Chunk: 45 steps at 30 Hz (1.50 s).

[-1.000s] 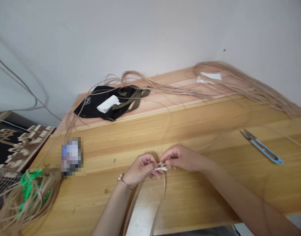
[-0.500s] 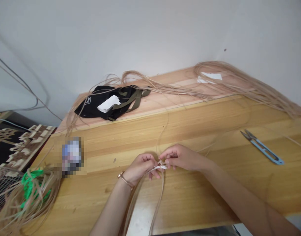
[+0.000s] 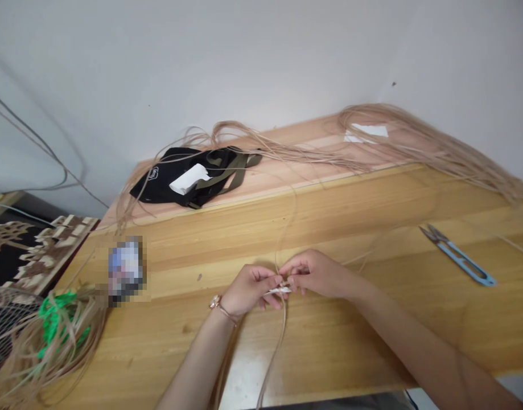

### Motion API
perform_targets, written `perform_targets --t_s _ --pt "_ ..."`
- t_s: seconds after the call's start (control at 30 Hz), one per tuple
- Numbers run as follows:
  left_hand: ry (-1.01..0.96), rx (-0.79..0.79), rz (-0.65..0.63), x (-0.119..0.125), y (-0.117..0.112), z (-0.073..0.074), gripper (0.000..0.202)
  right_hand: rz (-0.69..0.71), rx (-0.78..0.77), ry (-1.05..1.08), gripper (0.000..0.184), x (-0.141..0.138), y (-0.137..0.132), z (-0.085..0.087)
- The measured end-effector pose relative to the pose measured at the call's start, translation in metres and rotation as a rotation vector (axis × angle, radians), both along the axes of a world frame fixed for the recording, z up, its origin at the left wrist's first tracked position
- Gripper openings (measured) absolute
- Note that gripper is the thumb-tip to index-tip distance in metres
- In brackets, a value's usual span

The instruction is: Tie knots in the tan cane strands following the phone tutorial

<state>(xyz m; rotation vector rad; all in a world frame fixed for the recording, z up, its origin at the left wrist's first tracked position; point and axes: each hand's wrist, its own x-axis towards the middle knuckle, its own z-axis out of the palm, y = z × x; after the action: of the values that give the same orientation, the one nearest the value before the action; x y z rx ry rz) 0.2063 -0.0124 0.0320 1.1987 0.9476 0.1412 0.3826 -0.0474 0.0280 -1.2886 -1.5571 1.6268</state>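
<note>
Above the wooden table [image 3: 338, 347], my two hands meet near the middle of the view. My left hand [image 3: 255, 287], with a bracelet at the wrist, pinches the tan strands [image 3: 281, 327] where they come together. Opposite it, my right hand [image 3: 310, 274] pinches the same spot with thumb and forefinger. A small white strip [image 3: 280, 290] shows at the join between the fingers. Loose strand ends hang down past the table's front edge, and others reach up and to the right. The fingertips hide the details of the join.
Blue-handled thread snips [image 3: 461, 259] lie at the right. Behind are a black bag [image 3: 163, 179] with white paper [image 3: 189, 179] on it and long strand bundles [image 3: 436, 151] over another paper. A strand coil with green ties [image 3: 58, 319] sits at the left, near a blurred-out packet [image 3: 125, 269].
My left thumb has moved right onto the join, closer to my right fingers. My left wrist has turned slightly. The strands below hang a little differently.
</note>
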Motion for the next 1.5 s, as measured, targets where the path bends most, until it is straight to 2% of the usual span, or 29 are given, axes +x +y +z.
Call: perform_targets --t_s 0.17,0.3,0.53,0.8,1.1,1.33,1.5 --pt "-0.050 0.003 -0.019 -0.002 0.001 -0.001 0.032 -0.017 -0.017 0.037 0.023 0.001 0.000 -0.002" --pt "-0.080 -0.016 -0.031 -0.003 0.001 -0.002 0.031 0.020 -0.018 0.096 0.019 -0.001 0.002 -0.001" --pt "-0.104 -0.038 -0.048 -0.002 0.001 0.001 0.027 -0.219 -0.016 0.140 0.010 -0.013 0.006 -0.001" --pt "-0.112 -0.096 -0.061 -0.003 0.004 0.004 0.023 -0.317 -0.008 0.191 0.010 -0.017 0.004 -0.002" --pt "-0.090 -0.107 -0.064 -0.001 0.002 0.002 0.021 -0.292 -0.037 0.202 0.012 -0.016 0.004 -0.007" --pt "-0.156 -0.158 -0.019 -0.002 0.001 -0.004 0.021 -0.224 0.017 0.062 0.010 -0.014 0.004 -0.005" --pt "-0.193 -0.192 -0.041 -0.004 0.003 -0.003 0.025 -0.215 -0.051 0.129 0.011 -0.014 0.003 -0.004"
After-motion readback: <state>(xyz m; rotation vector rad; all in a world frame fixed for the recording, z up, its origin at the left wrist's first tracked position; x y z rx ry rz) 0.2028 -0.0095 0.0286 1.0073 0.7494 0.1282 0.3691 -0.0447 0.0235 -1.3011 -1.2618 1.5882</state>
